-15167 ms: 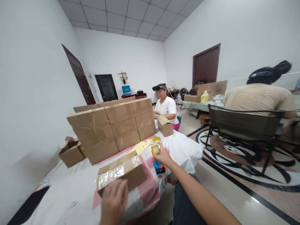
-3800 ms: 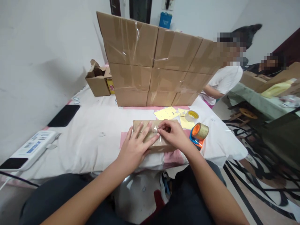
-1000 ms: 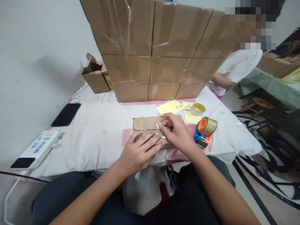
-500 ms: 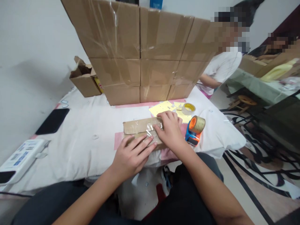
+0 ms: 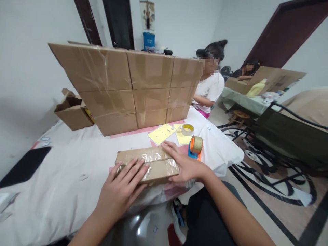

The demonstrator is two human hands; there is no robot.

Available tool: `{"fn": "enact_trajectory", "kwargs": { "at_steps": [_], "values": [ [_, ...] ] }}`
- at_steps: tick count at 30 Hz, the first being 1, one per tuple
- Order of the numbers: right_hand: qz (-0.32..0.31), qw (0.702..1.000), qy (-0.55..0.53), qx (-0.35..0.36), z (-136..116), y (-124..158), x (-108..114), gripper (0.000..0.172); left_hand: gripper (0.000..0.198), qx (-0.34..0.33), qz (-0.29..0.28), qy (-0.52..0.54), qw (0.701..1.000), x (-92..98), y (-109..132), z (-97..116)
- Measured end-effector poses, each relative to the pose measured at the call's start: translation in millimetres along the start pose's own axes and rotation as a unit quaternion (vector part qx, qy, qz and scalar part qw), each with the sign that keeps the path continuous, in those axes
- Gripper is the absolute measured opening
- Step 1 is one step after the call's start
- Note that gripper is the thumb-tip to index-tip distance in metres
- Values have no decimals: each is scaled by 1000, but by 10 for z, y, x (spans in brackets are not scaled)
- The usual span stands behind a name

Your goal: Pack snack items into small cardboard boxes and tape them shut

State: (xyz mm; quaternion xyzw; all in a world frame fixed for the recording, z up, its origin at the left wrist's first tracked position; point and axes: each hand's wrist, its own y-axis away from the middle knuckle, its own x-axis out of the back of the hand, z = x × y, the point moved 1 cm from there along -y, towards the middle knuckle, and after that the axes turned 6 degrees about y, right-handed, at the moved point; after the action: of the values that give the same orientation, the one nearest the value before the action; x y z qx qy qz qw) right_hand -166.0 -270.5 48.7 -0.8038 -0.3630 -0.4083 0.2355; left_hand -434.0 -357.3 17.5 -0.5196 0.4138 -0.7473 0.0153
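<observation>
left hand (image 5: 120, 191) atop box (image 5: 156, 167), right hand (image 5: 186, 166) around its end, tape dispenser (image 5: 196, 146) near

Carton (image 5: 159, 169) under my fingers (image 5: 127, 171): matt cardboard | its tape (image 5: 153, 156): clear, glossy plastic | boxes (image 5: 151, 99) stacked before me: matt cardboard, shiny where taped | tablecloth (image 5: 66, 205): dull, creased cloth | dispenser (image 5: 191, 153): smooth plastic | yellow sheets (image 5: 161, 134): matt paper

Yellow jug (image 5: 256, 88) on far table (image 5: 239, 98); wooden stool (image 5: 239, 115) near it.
</observation>
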Motion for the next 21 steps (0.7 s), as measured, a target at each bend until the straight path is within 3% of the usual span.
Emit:
{"fn": "enact_trajectory", "kwargs": {
  "at_steps": [7,11,17,19,21],
  "values": [
    [77,996,18,-29,83,320,-176,140,35,-80,16,8,997,-8,-78,-78],
    [122,991,47,-3,50,371,-246,120,32,-111,-15,13,994,-1,-87,-67],
    [198,979,42,9,43,340,-305,95,35,-62,8,2,998,82,-182,77],
    [220,974,46,7,49,324,-334,94,36,-43,34,67,996,206,-277,193],
    [231,972,48,4,53,314,-362,94,41,-11,31,220,975,367,-353,349]
  ]
}}
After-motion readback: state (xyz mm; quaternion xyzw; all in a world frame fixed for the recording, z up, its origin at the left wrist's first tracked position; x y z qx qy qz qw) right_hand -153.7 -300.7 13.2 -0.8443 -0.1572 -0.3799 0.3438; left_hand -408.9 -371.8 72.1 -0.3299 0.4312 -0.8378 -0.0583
